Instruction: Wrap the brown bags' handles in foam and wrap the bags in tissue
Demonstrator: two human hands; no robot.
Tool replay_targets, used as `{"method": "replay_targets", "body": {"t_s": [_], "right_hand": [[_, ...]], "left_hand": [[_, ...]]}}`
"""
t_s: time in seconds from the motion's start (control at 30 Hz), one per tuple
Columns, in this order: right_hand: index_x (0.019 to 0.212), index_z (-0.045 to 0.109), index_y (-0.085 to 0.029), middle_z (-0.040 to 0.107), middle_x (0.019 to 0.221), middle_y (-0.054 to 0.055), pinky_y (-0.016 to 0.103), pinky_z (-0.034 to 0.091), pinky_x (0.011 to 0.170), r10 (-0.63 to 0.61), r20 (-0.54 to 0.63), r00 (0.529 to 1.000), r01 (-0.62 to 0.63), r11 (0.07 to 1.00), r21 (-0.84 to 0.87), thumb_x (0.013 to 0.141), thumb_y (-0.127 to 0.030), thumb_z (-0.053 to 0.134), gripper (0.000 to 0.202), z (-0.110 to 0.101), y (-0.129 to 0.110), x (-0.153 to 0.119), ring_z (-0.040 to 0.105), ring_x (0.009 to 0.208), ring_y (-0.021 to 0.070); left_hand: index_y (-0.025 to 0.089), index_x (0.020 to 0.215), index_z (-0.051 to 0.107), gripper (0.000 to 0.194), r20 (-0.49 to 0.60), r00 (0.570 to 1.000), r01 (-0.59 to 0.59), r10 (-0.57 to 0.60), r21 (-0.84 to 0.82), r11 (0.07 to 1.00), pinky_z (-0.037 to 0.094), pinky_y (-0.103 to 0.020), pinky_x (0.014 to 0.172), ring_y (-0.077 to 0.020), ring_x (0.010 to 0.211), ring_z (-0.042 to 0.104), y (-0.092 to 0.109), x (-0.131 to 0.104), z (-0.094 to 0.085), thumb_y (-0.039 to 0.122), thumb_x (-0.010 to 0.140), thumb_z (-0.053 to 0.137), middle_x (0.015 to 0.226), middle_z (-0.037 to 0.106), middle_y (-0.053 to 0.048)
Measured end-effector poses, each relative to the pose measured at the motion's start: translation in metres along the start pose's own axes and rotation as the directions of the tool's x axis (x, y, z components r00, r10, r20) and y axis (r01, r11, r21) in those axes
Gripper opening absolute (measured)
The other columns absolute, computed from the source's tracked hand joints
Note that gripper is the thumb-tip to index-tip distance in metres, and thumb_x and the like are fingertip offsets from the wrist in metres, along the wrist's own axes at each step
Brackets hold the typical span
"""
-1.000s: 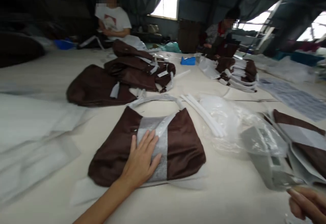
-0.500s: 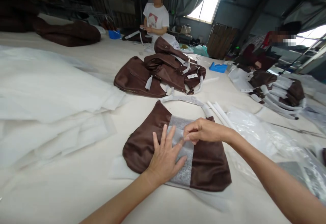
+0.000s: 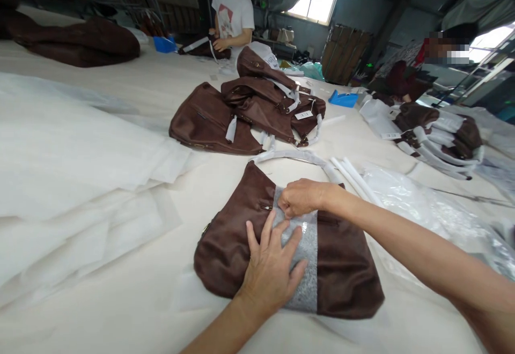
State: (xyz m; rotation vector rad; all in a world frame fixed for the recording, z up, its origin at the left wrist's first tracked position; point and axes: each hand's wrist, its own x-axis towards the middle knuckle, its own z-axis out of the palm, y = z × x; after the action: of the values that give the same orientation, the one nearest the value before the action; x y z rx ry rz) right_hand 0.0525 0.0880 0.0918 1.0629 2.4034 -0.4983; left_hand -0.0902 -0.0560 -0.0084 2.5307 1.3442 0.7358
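Note:
A dark brown leather handbag [image 3: 229,246] lies flat in front of me, its wrapped handle [image 3: 295,155] arching away at the top. Down its middle runs a speckled grey strip [image 3: 308,273] with a glossy patch. My left hand [image 3: 269,268] rests on the bag and strip, fingers spread. Just above it, my right hand [image 3: 300,198] is closed with bent fingers against the strip's upper part; whatever it pinches is hidden. A small zip pull [image 3: 266,207] shows left of the right hand.
White tissue sheets [image 3: 88,145] are stacked at left. More brown handbags [image 3: 257,107] lie beyond mine, with wrapped bags [image 3: 438,134] at right. Clear plastic bags [image 3: 418,198] and white rolls [image 3: 356,182] lie beside my right arm. Blue holders [image 3: 343,98] stand farther off. Two people work across the table.
My right hand has shifted left and up along the strip, closing more tightly. The zip pull and a slit at right now show. My left hand stays spread on the bag.

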Motion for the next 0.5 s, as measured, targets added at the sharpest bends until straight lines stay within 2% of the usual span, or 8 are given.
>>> {"method": "replay_targets", "body": {"t_s": [0.07, 0.13, 0.23, 0.27, 0.3, 0.33, 0.4, 0.5], "right_hand": [[0.091, 0.074, -0.015, 0.073, 0.087, 0.012, 0.032, 0.045, 0.071, 0.079, -0.083, 0.993, -0.085, 0.994, -0.072, 0.077, -0.047, 0.076, 0.035, 0.000, 0.001, -0.001, 0.068, 0.083, 0.0278], [0.102, 0.072, -0.010, 0.073, 0.095, 0.019, 0.037, 0.047, 0.079, 0.155, -0.273, 0.949, -0.177, 0.983, -0.055, 0.084, -0.056, 0.068, 0.050, 0.007, -0.002, -0.012, 0.067, 0.093, 0.0323], [0.122, 0.065, -0.013, 0.068, 0.120, 0.019, 0.041, 0.043, 0.098, 0.161, -0.599, 0.784, -0.140, 0.987, 0.083, 0.102, -0.045, 0.041, 0.045, 0.038, -0.017, -0.034, 0.059, 0.118, 0.0300], [0.130, 0.061, -0.016, 0.062, 0.132, 0.017, 0.043, 0.038, 0.106, 0.152, -0.667, 0.729, -0.093, 0.988, 0.124, 0.104, -0.043, 0.037, 0.045, 0.053, -0.023, -0.039, 0.051, 0.128, 0.0289], [0.139, 0.054, -0.020, 0.054, 0.144, 0.014, 0.047, 0.030, 0.113, 0.148, -0.700, 0.699, -0.048, 0.986, 0.160, 0.104, -0.043, 0.036, 0.046, 0.068, -0.029, -0.041, 0.041, 0.138, 0.0287], [0.145, 0.048, -0.024, 0.047, 0.151, 0.011, 0.052, 0.022, 0.117, 0.163, -0.704, 0.692, -0.020, 0.978, 0.207, 0.104, -0.044, 0.036, 0.047, 0.082, -0.034, -0.040, 0.033, 0.144, 0.0287], [0.150, 0.041, -0.028, 0.039, 0.157, 0.007, 0.059, 0.012, 0.119, 0.218, -0.655, 0.724, -0.004, 0.950, 0.312, 0.104, -0.045, 0.035, 0.050, 0.103, -0.039, -0.032, 0.025, 0.148, 0.0293], [0.149, 0.044, -0.028, 0.038, 0.158, 0.006, 0.062, 0.007, 0.119, 0.278, -0.587, 0.761, 0.021, 0.893, 0.450, 0.105, -0.046, 0.031, 0.050, 0.109, -0.039, -0.024, 0.023, 0.149, 0.0297]], "left_hand": [[0.027, 0.134, 0.057, 0.047, -0.002, 1.000, 0.001, -0.001, 0.003, 1.000, -0.005, -0.073, 0.112, -0.0400, 0.143, 0.025, -0.001, 0.000, 0.000, 0.037, 0.088, 0.059, 0.135, 0.055, -0.014], [0.028, 0.133, 0.058, 0.048, -0.025, 1.000, -0.001, 0.002, 0.013, 1.000, -0.008, -0.070, 0.112, -0.0390, 0.142, 0.027, -0.002, 0.000, 0.001, 0.035, 0.086, 0.060, 0.132, 0.056, -0.013], [0.029, 0.132, 0.059, 0.049, -0.081, 0.996, -0.024, 0.028, 0.048, 0.999, -0.010, -0.065, 0.114, -0.0369, 0.140, 0.031, -0.004, 0.000, 0.004, 0.031, 0.083, 0.062, 0.130, 0.058, -0.011], [0.028, 0.129, 0.060, 0.047, -0.098, 0.994, -0.035, 0.042, 0.069, 0.997, -0.010, -0.064, 0.115, -0.0367, 0.140, 0.032, -0.006, 0.000, 0.005, 0.032, 0.082, 0.062, 0.129, 0.058, -0.012], [0.025, 0.126, 0.062, 0.044, -0.110, 0.992, -0.050, 0.060, 0.093, 0.994, -0.009, -0.064, 0.116, -0.0367, 0.139, 0.034, -0.007, 0.000, 0.007, 0.032, 0.082, 0.062, 0.128, 0.059, -0.013], [0.022, 0.122, 0.063, 0.041, -0.117, 0.990, -0.068, 0.082, 0.123, 0.990, -0.007, -0.064, 0.116, -0.0370, 0.138, 0.036, -0.008, 0.000, 0.010, 0.034, 0.083, 0.062, 0.127, 0.059, -0.015], [0.017, 0.117, 0.065, 0.037, -0.123, 0.984, -0.103, 0.128, 0.187, 0.977, -0.001, -0.066, 0.116, -0.0378, 0.134, 0.041, -0.012, 0.000, 0.015, 0.036, 0.085, 0.060, 0.126, 0.060, -0.019], [0.017, 0.119, 0.062, 0.037, -0.124, 0.976, -0.146, 0.178, 0.234, 0.961, 0.011, -0.073, 0.112, -0.0400, 0.130, 0.046, -0.022, -0.002, 0.018, 0.036, 0.088, 0.056, 0.131, 0.057, -0.022]]}}
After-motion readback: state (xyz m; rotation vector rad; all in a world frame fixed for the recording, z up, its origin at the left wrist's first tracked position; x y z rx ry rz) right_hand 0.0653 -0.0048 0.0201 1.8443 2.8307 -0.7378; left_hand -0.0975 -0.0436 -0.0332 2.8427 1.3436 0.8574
